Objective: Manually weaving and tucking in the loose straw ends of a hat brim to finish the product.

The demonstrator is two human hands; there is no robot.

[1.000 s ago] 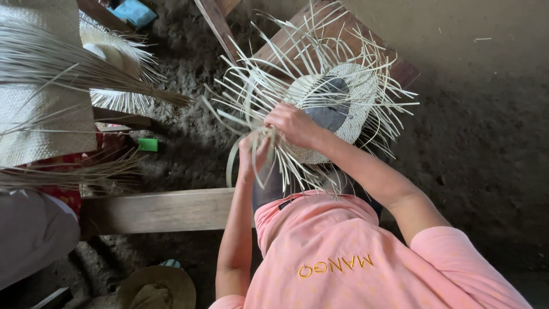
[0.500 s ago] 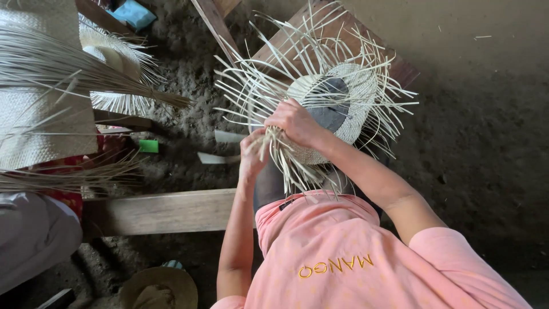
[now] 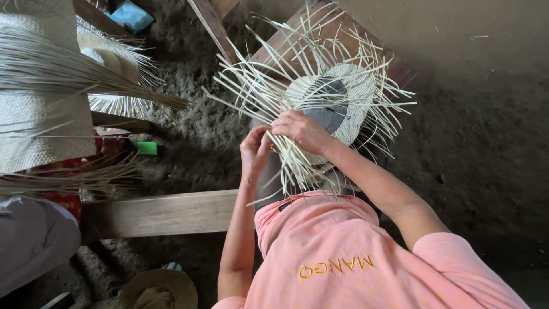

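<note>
A half-woven pale straw hat (image 3: 357,94) sits on a grey block (image 3: 329,109), with long loose strands (image 3: 257,91) fanning out all around it. My right hand (image 3: 303,130) rests on the near rim and pinches a bunch of strands that hang toward me. Just left of it, my left hand (image 3: 255,150) grips neighbouring strands at the same edge. The two hands almost touch. Both forearms reach out from my pink shirt (image 3: 343,257).
A wooden beam (image 3: 160,213) crosses the dirt floor below my hands. At left lie a woven mat (image 3: 40,123), a straw bundle (image 3: 86,71) and another unfinished hat (image 3: 108,57). A green object (image 3: 147,147), a person's grey-clad leg (image 3: 31,240) and a brown hat (image 3: 157,289) are nearby.
My left hand has risen and closed in on my right hand at the hat's rim. The strands between my fingers have shifted slightly.
</note>
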